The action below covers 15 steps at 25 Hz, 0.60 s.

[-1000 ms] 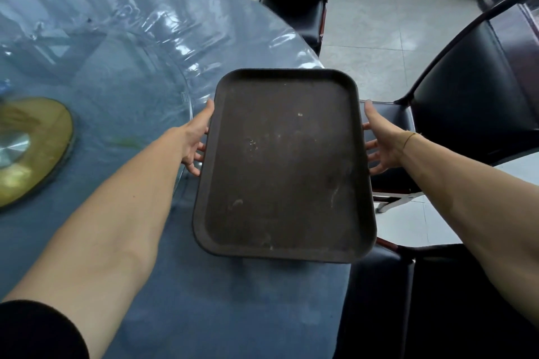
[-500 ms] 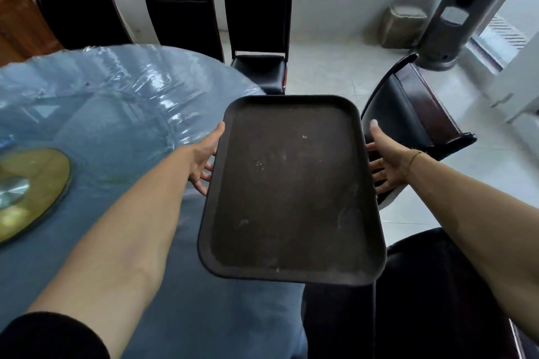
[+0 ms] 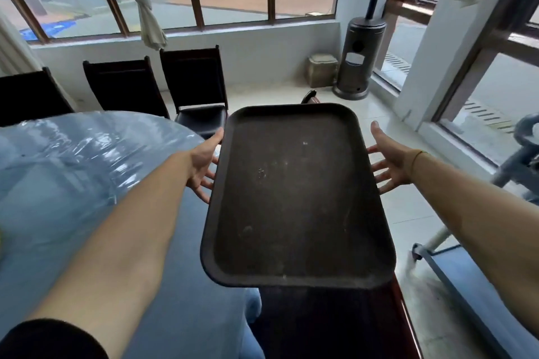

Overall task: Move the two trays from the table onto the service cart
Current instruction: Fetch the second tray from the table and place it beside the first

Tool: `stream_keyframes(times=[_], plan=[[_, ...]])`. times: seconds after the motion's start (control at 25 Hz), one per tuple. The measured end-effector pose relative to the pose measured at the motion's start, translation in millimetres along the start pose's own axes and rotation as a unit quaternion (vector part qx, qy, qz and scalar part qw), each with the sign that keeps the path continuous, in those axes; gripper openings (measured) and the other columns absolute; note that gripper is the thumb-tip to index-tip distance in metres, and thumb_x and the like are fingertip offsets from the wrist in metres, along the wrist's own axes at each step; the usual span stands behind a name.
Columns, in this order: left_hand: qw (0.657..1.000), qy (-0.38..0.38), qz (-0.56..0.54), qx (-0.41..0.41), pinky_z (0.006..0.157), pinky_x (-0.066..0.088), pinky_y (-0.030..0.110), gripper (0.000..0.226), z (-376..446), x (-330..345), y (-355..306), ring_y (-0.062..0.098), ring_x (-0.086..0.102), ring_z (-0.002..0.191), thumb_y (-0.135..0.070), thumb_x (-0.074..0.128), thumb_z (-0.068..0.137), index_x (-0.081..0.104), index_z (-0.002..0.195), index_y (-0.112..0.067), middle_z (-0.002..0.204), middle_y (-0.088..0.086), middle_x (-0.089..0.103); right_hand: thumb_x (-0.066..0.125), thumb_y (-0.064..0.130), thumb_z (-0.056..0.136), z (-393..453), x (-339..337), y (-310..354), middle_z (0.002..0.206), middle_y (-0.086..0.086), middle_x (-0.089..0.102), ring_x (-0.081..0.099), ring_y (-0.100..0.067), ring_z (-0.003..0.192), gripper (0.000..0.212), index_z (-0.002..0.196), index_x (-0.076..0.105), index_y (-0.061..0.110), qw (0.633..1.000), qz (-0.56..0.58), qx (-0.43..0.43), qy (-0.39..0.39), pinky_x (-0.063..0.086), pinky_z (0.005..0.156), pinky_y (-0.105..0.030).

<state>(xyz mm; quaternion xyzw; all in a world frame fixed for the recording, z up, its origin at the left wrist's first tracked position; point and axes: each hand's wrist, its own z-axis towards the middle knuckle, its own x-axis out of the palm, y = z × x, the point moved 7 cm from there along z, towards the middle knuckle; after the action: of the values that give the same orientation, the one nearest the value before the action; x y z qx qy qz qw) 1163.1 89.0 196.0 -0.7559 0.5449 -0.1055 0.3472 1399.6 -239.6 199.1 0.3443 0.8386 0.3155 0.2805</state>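
A dark brown rectangular tray (image 3: 294, 198) is held level in the air in front of me, past the table's right edge and over a dark chair. My left hand (image 3: 204, 165) grips its left long edge, thumb on the rim and fingers underneath. My right hand (image 3: 389, 159) holds the right long edge the same way, fingers spread below. The tray is empty, with a few pale smudges. Only one tray is in view. A grey metal frame with a wheel (image 3: 437, 259) shows at the right edge; I cannot tell if it is the cart.
The round table (image 3: 73, 183) with a blue cloth under clear plastic fills the left. Black chairs (image 3: 192, 87) stand along its far side and one chair (image 3: 335, 323) sits right below the tray. A tall patio heater (image 3: 360, 58) stands in the window corner on the tiled floor.
The tray has been lifted off the table and carried right, away from the table's edge. My view has risen, so the windows and the room's right side now show.
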Motion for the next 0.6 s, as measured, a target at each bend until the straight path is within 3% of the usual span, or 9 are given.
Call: stream_keyframes(times=[0.16,0.36,0.6], plan=[[0.998,0.031,0.039,0.028,0.092,0.046,0.066,0.103,-28.9,82.5,-39.6,0.038,0.060,0.110,-0.097,0.027,0.068,0.056,0.121,-0.013,0.123,0.021,0.061,0.023,0.093,0.073,-44.3,-91.0,-31.6,0.113,-0.020,0.060,0.063,-0.041,0.101,0.092,0.123,0.052,0.020,0.998,0.036,-0.014,-0.044,0.056,0.072,-0.054],[0.991,0.083,0.091,0.046,0.097,0.043,0.065,0.106,-61.8,202.1,-68.0,0.039,0.056,0.117,-0.096,0.025,0.070,0.054,0.126,-0.010,0.128,0.022,0.059,0.026,0.093,0.072,-104.5,-202.1,-91.3,0.110,-0.021,0.062,0.064,-0.040,0.094,0.088,0.107,0.056,0.019,0.992,0.068,-0.008,-0.106,0.055,0.074,-0.056],[0.976,0.148,0.146,0.067,0.094,0.044,0.065,0.109,-87.8,346.6,-82.0,0.040,0.055,0.116,-0.096,0.027,0.070,0.052,0.128,-0.008,0.130,0.022,0.056,0.023,0.091,0.075,-182.8,-309.4,-185.0,0.101,-0.018,0.063,0.067,-0.033,0.080,0.083,0.098,0.058,0.020,0.978,0.112,0.016,-0.178,0.058,0.058,-0.047]])
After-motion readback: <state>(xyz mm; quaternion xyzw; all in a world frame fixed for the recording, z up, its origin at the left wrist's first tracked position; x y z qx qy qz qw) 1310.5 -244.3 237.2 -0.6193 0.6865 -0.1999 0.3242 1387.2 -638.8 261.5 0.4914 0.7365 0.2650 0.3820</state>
